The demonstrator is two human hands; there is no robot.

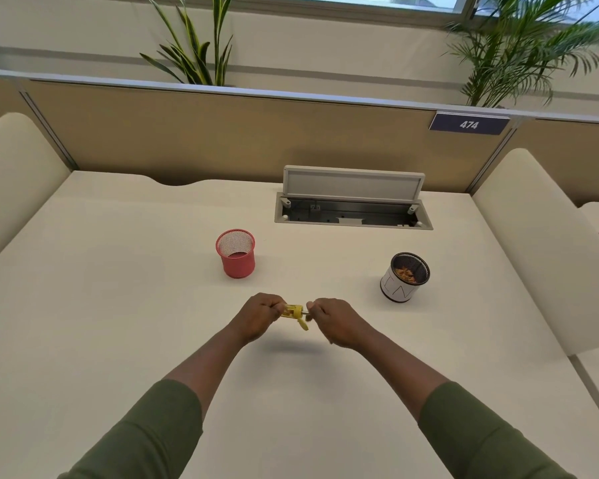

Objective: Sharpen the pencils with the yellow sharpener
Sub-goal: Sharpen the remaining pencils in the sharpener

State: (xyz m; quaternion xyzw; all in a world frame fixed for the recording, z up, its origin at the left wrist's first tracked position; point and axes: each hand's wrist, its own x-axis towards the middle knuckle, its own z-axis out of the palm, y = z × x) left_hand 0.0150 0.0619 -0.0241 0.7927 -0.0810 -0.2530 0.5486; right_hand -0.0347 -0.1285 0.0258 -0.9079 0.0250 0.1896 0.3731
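Observation:
My left hand (258,316) grips the small yellow sharpener (292,312) a little above the white desk (118,288). A yellow flap hangs open below the sharpener. My right hand (332,321) pinches a short pencil (306,308) whose end is in the sharpener's right side; only a small grey stretch of it shows between my fingers and the sharpener. A red mesh cup (235,253) stands behind my hands and looks empty. A black mesh cup with a white label (404,277), back right, holds brown shavings.
An open cable hatch (353,205) with its lid raised sits in the desk's far middle. A beige partition (222,133) runs along the back with curved white dividers (540,243) at both sides. Plants stand behind the partition.

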